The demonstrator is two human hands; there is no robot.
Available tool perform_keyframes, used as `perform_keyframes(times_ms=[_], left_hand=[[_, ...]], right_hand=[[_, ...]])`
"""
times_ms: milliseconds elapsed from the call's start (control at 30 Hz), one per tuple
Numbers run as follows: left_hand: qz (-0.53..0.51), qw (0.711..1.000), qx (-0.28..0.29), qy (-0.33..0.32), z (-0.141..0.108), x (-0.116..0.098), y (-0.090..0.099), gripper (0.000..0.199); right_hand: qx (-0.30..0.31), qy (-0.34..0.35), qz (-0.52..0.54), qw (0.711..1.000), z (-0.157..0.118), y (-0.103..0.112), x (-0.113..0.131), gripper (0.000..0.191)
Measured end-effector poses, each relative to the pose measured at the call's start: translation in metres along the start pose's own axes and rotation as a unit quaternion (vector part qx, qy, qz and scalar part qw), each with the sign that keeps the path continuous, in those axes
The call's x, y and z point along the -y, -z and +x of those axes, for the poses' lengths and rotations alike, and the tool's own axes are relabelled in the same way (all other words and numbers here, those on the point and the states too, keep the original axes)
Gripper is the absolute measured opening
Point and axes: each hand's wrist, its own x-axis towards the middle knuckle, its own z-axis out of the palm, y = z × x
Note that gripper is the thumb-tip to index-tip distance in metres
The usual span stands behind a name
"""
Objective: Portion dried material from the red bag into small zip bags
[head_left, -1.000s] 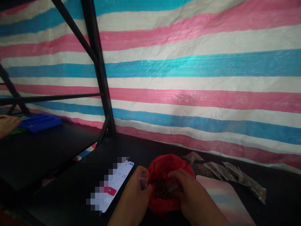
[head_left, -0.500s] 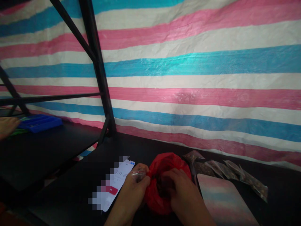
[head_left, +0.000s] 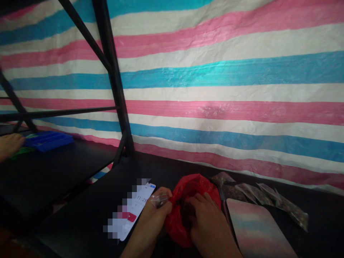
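A red plastic bag [head_left: 197, 181] stands with its mouth open on the black table, dark contents inside. My right hand [head_left: 208, 218] reaches into its mouth, fingers curled down and closed; what they grip is hidden. At the bag's left rim my left hand [head_left: 158, 211] pinches a small clear plastic bag [head_left: 159, 197] between thumb and fingers. Several clear packets [head_left: 288, 206] filled with small brown bits lie to the right, behind a flat tablet-like panel [head_left: 258, 225] that reflects the striped sheet.
A phone [head_left: 137, 206] showing a timer lies left of my hands. Beyond a black metal frame [head_left: 114, 82], another person's hand [head_left: 10, 145] is beside a blue tray [head_left: 52, 140] on a second table. A striped plastic sheet [head_left: 228, 75] hangs behind.
My right hand has shifted slightly within the mouth of the red bag. My left hand keeps its pinch on the small clear bag, and the view has shifted very slightly.
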Motion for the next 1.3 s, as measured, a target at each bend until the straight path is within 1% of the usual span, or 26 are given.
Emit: perform_keyframes(times_ms=[67, 167, 300, 367, 433, 500, 567, 633, 700, 800, 867, 900, 933, 967, 1067, 1100, 1133, 1200, 1300], left_hand=[[-0.016, 1.0, 0.014, 0.004, -0.001, 0.001, -0.001, 0.017], [-0.042, 0.999, 0.011, -0.002, -0.001, 0.002, 0.0, 0.016], [-0.058, 0.998, 0.016, -0.005, 0.0, 0.001, 0.001, 0.014], [-0.056, 0.998, 0.029, -0.008, 0.0, -0.001, 0.0, 0.012], [-0.023, 0.999, 0.027, -0.023, 0.0, -0.005, 0.0, 0.01], [0.045, 0.997, 0.011, -0.064, 0.001, -0.008, 0.0, 0.011], [0.112, 0.987, -0.006, -0.117, 0.001, -0.011, 0.001, 0.012], [0.151, 0.976, -0.02, -0.153, 0.002, -0.012, 0.003, 0.017], [0.158, 0.973, -0.039, -0.164, 0.001, -0.015, 0.006, 0.028], [0.139, 0.968, -0.098, -0.185, -0.006, -0.025, 0.006, 0.038], [0.116, 0.961, -0.142, -0.206, -0.014, -0.034, 0.001, 0.041], [0.103, 0.96, -0.149, -0.212, -0.018, -0.037, -0.003, 0.041], [0.088, 0.963, -0.142, -0.21, -0.022, -0.04, -0.008, 0.04], [0.075, 0.968, -0.123, -0.205, -0.025, -0.04, -0.013, 0.038], [0.063, 0.984, -0.028, -0.162, -0.026, -0.031, -0.029, 0.029], [0.063, 0.987, -0.008, -0.147, -0.024, -0.026, -0.032, 0.026], [0.067, 0.988, -0.001, -0.138, -0.021, -0.021, -0.035, 0.021], [0.08, 0.989, -0.006, -0.127, -0.016, -0.012, -0.039, 0.014], [0.099, 0.988, -0.014, -0.118, -0.01, -0.006, -0.041, 0.009]], right_hand=[[-0.019, 0.004, 0.04, 0.999, 0.001, -0.002, 0.0, 0.055], [-0.041, 0.0, 0.077, 0.996, 0.001, -0.005, -0.002, 0.05], [-0.05, 0.0, 0.103, 0.993, 0.001, -0.005, -0.005, 0.052], [-0.054, -0.008, 0.104, 0.993, 0.0, -0.005, -0.007, 0.052], [-0.051, -0.02, 0.107, 0.993, 0.0, -0.005, -0.009, 0.05], [-0.044, -0.036, 0.107, 0.993, 0.0, -0.005, -0.012, 0.046], [-0.04, -0.045, 0.097, 0.993, -0.001, -0.004, -0.015, 0.044], [-0.044, -0.046, 0.092, 0.994, 0.0, -0.004, -0.019, 0.045], [-0.055, -0.042, 0.108, 0.992, 0.001, -0.004, -0.023, 0.046], [-0.072, -0.038, 0.147, 0.986, 0.002, -0.004, -0.029, 0.046], [-0.072, -0.033, 0.173, 0.982, 0.002, -0.004, -0.031, 0.045], [-0.069, -0.03, 0.189, 0.979, 0.002, -0.003, -0.032, 0.045], [-0.062, -0.027, 0.207, 0.976, 0.002, -0.002, -0.032, 0.044], [-0.054, -0.025, 0.227, 0.972, 0.002, -0.001, -0.033, 0.044], [-0.047, -0.025, 0.273, 0.961, 0.003, 0.007, -0.034, 0.045], [-0.053, -0.023, 0.284, 0.957, 0.003, 0.012, -0.035, 0.044], [-0.064, -0.019, 0.293, 0.954, 0.004, 0.017, -0.035, 0.043], [-0.09, -0.009, 0.306, 0.948, 0.003, 0.027, -0.033, 0.04], [-0.109, 0.028, 0.31, 0.944, -0.001, 0.039, -0.025, 0.037]])
